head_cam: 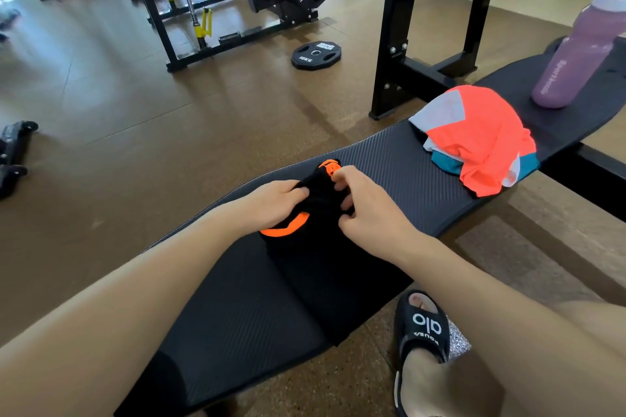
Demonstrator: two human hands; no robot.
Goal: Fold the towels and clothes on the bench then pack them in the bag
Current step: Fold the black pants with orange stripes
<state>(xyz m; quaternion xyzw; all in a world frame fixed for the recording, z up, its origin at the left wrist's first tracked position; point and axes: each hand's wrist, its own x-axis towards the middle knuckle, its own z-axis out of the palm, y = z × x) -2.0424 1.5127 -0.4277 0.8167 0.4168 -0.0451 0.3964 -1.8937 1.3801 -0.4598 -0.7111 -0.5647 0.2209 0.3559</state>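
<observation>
Black garment [321, 247] between curled fingers [298, 193]

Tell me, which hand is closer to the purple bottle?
Right. The right hand grips the black garment on the side toward the purple bottle; the left hand grips it farther away. Both are well short of it.

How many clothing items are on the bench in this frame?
2 clearly: a black garment gripped by both hands, and an orange shirt farther along the bench. Teal fabric beneath it may be another.
</observation>
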